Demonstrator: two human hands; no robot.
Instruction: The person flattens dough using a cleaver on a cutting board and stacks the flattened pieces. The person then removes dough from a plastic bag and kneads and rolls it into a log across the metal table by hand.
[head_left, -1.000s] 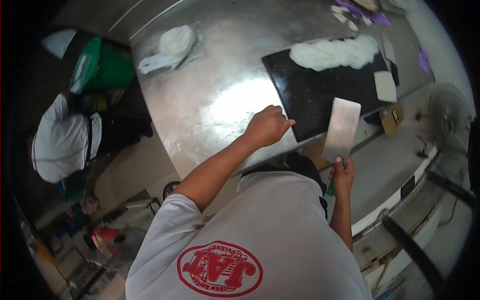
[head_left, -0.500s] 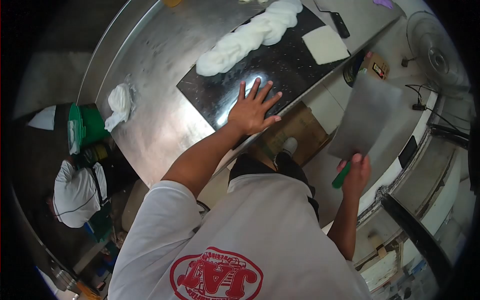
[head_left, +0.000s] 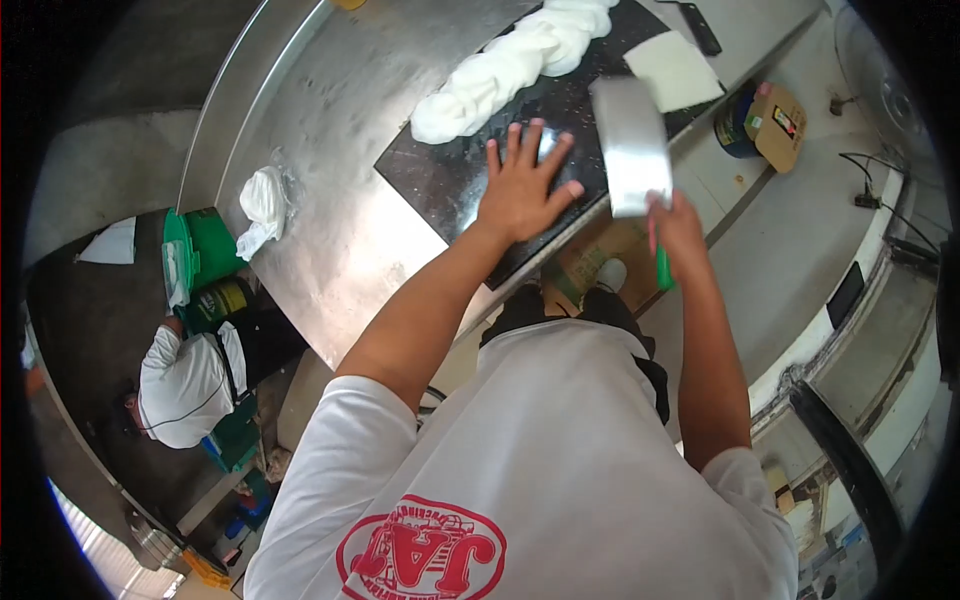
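Note:
My left hand [head_left: 522, 190] lies palm down on a black board [head_left: 430, 185], its fingers spread and nothing in it. In my right hand [head_left: 682, 235] is a cleaver [head_left: 635, 150], gripped by its green handle. Its wide blade is raised over the board's near right edge; I cannot tell whether it touches the board. Beyond my left hand stretches a row of overlapping soft white rounds [head_left: 500, 75], maybe dough. A pale square sheet [head_left: 672, 72] rests flat on the board's right end, past the blade. Close to it lies a black-handled tool [head_left: 702, 30].
The board sits on a metal table [head_left: 310, 260]. A crumpled white cloth [head_left: 262, 208] lies on its left part. Off the left edge are a green bucket [head_left: 208, 250] and a bent-over person in white [head_left: 185, 390]. A cardboard box [head_left: 778, 128] and fan [head_left: 890, 90] stand right.
My right hand has swung the cleaver leftward and up, from out over the floor to the board's edge. My left hand stays flat on the board. The whole view has shifted slightly.

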